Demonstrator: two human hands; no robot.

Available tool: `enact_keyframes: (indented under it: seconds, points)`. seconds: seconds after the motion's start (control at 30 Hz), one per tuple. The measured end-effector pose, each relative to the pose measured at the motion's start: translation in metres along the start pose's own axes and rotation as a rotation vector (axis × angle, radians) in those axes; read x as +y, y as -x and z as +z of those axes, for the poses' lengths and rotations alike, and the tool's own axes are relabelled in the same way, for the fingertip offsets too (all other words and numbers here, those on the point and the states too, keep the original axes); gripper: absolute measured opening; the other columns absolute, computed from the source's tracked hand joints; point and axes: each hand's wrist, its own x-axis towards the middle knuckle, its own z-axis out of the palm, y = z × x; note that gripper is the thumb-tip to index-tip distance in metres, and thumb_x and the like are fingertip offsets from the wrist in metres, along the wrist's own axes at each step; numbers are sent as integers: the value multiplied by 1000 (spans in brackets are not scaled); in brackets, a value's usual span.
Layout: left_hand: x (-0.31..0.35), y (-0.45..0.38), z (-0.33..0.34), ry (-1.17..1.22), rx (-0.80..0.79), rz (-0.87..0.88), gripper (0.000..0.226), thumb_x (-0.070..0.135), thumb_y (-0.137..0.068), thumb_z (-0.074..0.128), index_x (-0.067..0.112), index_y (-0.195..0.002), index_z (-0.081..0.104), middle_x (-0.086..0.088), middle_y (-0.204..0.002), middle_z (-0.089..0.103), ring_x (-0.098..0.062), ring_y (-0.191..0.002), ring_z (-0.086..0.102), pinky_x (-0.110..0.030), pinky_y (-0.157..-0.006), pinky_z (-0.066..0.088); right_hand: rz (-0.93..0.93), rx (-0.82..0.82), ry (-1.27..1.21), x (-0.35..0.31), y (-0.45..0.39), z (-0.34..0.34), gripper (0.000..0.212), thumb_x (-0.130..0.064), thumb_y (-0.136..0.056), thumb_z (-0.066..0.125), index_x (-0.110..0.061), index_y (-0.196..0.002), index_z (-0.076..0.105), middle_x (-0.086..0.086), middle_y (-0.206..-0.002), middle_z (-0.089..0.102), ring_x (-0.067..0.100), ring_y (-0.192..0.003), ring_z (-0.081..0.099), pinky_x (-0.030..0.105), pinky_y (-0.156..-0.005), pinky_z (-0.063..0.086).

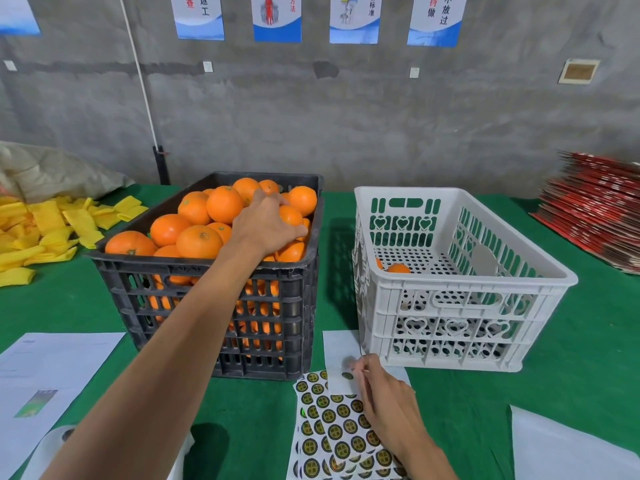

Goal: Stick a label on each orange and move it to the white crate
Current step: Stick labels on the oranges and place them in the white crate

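Your left hand reaches into the black crate, which is heaped with oranges, and its grip is curled over one orange near the crate's far right corner; the fingers wrap the fruit's top and side, and it sits among the pile. Your right hand rests low on the worktop, over the sheets of round labels that lie fanned out in front of the black crate. Its fingertips are drawn together at a single label on the mostly bare backing sheet on top, pinching at its edge; whether the label has lifted free you cannot tell from this view.

The white crate stands just right of the black one, apart from it, and holds two oranges at its near left corner, partly hidden by the wall. Yellow foam sleeves lie scattered at the far left of the green worktop, a red stack of flattened cartons at the far right, and printed paper near your left forearm.
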Motion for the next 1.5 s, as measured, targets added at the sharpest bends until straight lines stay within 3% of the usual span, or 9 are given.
enact_keyframes:
  seconds: [0.3,0.5,0.67,0.8,0.9,1.0,1.17,1.33,1.5]
  points:
    - [0,2,0,163,46,28,72,52,-78,79,23,-140,56,-2,-142,47,-30,-116,61,-45,-94,56,-56,250,-728,-97,-79,-58,12,-43,-107,43,-33,-110,49,-28,-144,49,-2,-131,51,23,-98,47]
    - [0,5,-4,319,129,136,62,56,-77,74,32,-131,53,11,-123,45,-13,-102,57,-38,-86,55,-94,496,-804,-134,-166,-100,5,-35,-105,50,-35,-105,55,-24,-147,48,-2,-136,44,26,-105,42]
    - [2,6,-7,384,194,288,55,60,-77,66,40,-125,50,20,-117,44,9,-106,51,-6,-75,44,17,373,-806,-132,-214,-117,6,-28,-101,61,-24,-101,64,-13,-138,52,9,-136,46,33,-115,35]
    - [2,5,-7,417,216,368,50,54,-80,72,42,-123,48,26,-116,41,4,-102,54,-7,-72,45,-3,378,-818,-126,-213,-120,9,-27,-97,69,-24,-105,67,-17,-129,58,-1,-123,54,22,-104,43]
    - [3,4,-4,481,209,396,50,44,-82,74,40,-124,48,25,-117,42,-1,-92,58,-13,-64,47,40,308,-910,-122,-208,-124,51,-35,-95,69,-33,-140,46,-18,-133,53,-11,-107,61,11,-83,51]
    - [6,2,2,520,97,436,50,35,-88,73,37,-132,48,22,-124,45,-5,-103,60,-22,-76,58,11,187,-704,-118,-204,-127,63,-49,-101,53,-34,-157,27,-16,-144,46,-10,-118,53,16,-100,44]
    - [8,-5,3,271,10,510,63,47,-93,71,29,-148,47,11,-148,49,-9,-132,53,-35,-108,49,97,262,-696,-96,-198,-134,53,-42,-100,61,-29,-148,42,-3,-134,57,14,-119,61,39,-107,49]
    - [-10,-13,-6,-404,319,-39,61,49,-94,64,20,-146,49,-13,-161,36,-40,-149,29,-67,-118,19,288,486,-304,-50,-185,-147,51,-24,-86,80,-34,-131,60,-4,-131,45,24,-116,50,34,-93,45]
    - [-11,-13,-5,-303,156,-330,57,16,-99,56,15,-152,35,-25,-160,21,-52,-143,27,-57,-102,48,392,437,-163,-26,-173,-150,50,-30,-94,72,-28,-142,57,3,-147,42,28,-129,42,45,-103,46]
